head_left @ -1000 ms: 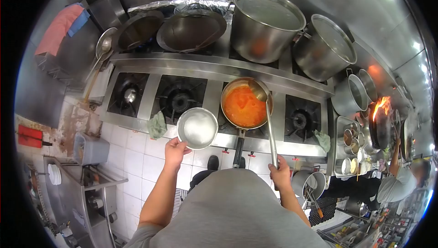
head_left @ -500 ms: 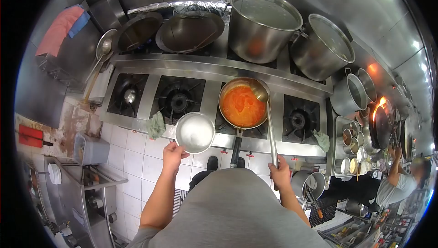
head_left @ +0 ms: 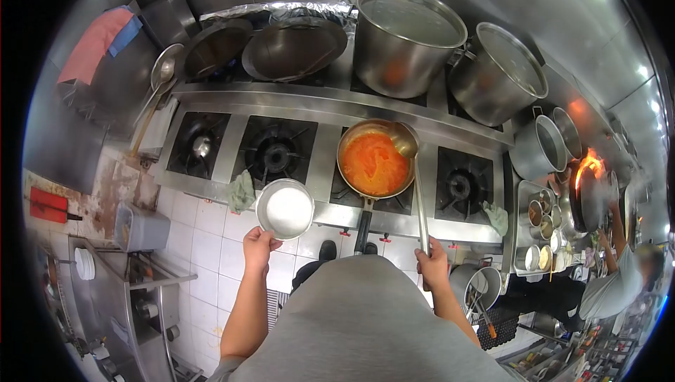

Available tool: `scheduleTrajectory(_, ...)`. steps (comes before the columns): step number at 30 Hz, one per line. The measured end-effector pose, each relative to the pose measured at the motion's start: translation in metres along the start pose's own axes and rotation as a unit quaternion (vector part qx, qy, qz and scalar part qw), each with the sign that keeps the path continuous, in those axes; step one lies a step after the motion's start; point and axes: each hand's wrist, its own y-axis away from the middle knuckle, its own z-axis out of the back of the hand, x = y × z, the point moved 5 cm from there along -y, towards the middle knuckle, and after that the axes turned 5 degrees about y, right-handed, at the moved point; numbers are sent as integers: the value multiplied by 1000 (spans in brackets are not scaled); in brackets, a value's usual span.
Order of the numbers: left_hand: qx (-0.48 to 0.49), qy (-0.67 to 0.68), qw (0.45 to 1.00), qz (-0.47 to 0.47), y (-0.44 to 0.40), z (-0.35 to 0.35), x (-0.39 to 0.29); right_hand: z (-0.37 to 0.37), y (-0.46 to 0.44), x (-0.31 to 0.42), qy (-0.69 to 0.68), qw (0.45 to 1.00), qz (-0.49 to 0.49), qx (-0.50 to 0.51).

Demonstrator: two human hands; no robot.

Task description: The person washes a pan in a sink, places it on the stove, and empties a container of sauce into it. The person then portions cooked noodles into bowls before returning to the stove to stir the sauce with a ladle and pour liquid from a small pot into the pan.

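My left hand (head_left: 260, 243) pinches the rim of a round metal bowl (head_left: 261, 207), held in front of the stove's edge. The bottom of that bowl looks bright white; whether something lies in it I cannot tell. In my right hand (head_left: 432, 261) is the long handle of a ladle (head_left: 421, 199), its scoop tilted at the right rim of a frying pan. Orange-red sauce (head_left: 374, 164) covers the bottom of the frying pan (head_left: 349, 136), which sits on a burner. The pan's black handle (head_left: 363, 231) points toward my body, untouched by either hand.
Bare burners (head_left: 275, 153) flank the pan. Two large stockpots (head_left: 401, 65) and two woks (head_left: 292, 51) stand behind. Green cloths (head_left: 242, 193) hang at the stove's front edge. At the right, another person (head_left: 612, 287) works by a flaming wok (head_left: 589, 192).
My left hand has shifted slightly left and toward me with the bowl. The ladle's scoop has moved a little right over the pan's rim. Flames at the right wok have grown.
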Motion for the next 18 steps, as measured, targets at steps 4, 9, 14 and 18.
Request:
scheduleTrajectory(4,-15,-6,1000,-8,0,2,-2,0,-7,-7,-14,1000,1,-7)
scheduleTrajectory(9,-19,-1,1000,0,1,8,2,-1,-10,-10,-12,1000,-4,0)
scheduleTrajectory(14,-19,-3,1000,0,5,8,3,-1,-12,-12,-4,1000,2,7)
scheduleTrajectory(18,-21,-12,1000,3,7,6,-2,1,-13,-15,2,1000,3,5)
